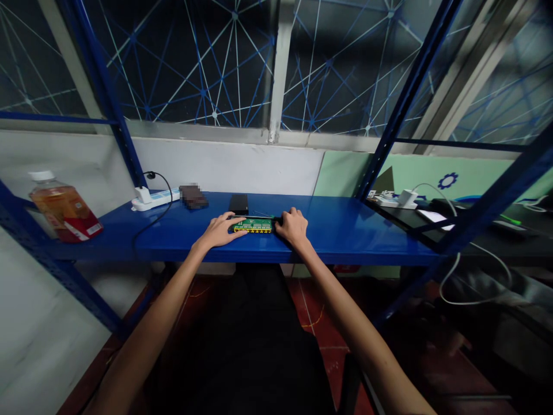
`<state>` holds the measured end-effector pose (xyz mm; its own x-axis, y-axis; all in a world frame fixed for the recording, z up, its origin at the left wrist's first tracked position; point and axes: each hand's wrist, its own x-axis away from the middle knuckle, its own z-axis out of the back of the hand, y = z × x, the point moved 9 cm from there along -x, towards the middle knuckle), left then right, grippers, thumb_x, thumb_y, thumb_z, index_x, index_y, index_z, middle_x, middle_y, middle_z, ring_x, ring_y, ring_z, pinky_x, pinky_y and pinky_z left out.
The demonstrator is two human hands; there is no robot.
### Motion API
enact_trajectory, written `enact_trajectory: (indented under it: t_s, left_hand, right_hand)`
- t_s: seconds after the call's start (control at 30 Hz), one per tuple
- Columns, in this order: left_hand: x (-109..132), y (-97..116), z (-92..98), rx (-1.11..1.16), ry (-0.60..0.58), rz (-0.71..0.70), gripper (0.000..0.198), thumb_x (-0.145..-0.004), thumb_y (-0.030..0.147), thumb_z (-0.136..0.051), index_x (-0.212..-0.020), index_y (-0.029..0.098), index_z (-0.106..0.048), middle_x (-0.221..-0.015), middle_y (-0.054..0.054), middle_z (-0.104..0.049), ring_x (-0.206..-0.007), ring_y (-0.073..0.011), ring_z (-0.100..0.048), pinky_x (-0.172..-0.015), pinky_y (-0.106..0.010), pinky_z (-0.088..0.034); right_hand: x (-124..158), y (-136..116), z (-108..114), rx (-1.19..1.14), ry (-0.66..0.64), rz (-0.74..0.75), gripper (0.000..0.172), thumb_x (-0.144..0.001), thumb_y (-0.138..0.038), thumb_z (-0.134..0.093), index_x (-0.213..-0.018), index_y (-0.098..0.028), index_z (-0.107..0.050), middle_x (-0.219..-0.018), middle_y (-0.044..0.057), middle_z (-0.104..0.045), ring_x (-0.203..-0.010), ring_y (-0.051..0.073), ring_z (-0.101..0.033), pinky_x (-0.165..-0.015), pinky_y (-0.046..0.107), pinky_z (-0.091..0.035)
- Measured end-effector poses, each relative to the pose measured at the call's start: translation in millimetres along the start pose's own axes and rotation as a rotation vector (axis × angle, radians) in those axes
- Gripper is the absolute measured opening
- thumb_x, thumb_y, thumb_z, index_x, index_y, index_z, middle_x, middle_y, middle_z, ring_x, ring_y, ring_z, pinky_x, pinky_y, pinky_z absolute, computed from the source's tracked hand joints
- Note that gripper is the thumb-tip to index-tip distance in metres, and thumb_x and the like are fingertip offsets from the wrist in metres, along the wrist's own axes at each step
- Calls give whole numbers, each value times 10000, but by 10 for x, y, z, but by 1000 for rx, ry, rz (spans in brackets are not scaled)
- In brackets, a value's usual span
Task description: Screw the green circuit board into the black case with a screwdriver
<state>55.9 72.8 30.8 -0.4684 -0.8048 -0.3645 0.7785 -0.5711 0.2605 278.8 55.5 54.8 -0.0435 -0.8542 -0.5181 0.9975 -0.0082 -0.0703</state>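
A green circuit board with a row of yellow parts along its front edge lies on the blue table, close to the near edge. My left hand grips the board's left end, thumb along the front and fingers reaching behind. At the other end, my right hand is closed, its fingers curled around something small and dark beside the board that I cannot make out. Just behind the board sits a flat black box-like object. A thin wire or tool lies near the board's back edge, too small to tell.
On the left stand a bottle of orange drink and a white power strip with a black cable. A blurred brown object lies beside the strip. Blue rack posts frame the table. Chargers and cables clutter the right side.
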Motion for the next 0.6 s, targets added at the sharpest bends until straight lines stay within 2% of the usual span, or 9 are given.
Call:
enact_trajectory:
  t_s: [0.1,0.23,0.3,0.43,0.6]
  left_hand:
    - [-7,-13,-7,8,25,-19,560,-904,649,-511,-1367,344,-595,-1442,-125,-501,-1298,-388,-492,-1036,-571,-398]
    - [-12,-24,-19,3,30,-24,568,-907,645,-510,-1378,337,-583,-1442,-126,-500,-1295,-382,-492,-1039,-559,-399]
    - [-13,-32,-34,-3,15,-16,571,-911,647,-498,-1387,341,-574,-1454,-127,-488,-1305,-386,-484,-1045,-565,-389]
    - [-13,-36,-34,-10,23,-20,574,-913,655,-485,-1389,346,-569,-1455,-119,-486,-1302,-381,-486,-1042,-551,-397]
    - [6,-5,7,21,52,-45,565,-899,645,-516,-1355,322,-602,-1371,-113,-524,-1216,-343,-548,-1014,-497,-438]
  right_hand:
    - [-3,3,4,-18,13,7,243,-887,-368,-575,-954,-175,-706,-1064,172,-625,-987,302,-565,-670,345,-427]
    - [2,21,129,-72,130,-24,286,-950,-411,-491,-975,-179,-655,-1088,158,-618,-1009,285,-559,-648,319,-387]
    - [8,48,182,-111,173,-60,295,-974,-412,-455,-1031,-171,-615,-1071,150,-632,-965,268,-579,-634,308,-358]
    - [8,102,173,-195,163,-117,305,-1000,-405,-413,-1118,-163,-556,-980,120,-666,-776,221,-605,-593,301,-292]
    - [26,93,228,-236,250,-76,319,-996,-433,-424,-1115,-183,-583,-1035,100,-673,-787,206,-606,-591,286,-265]
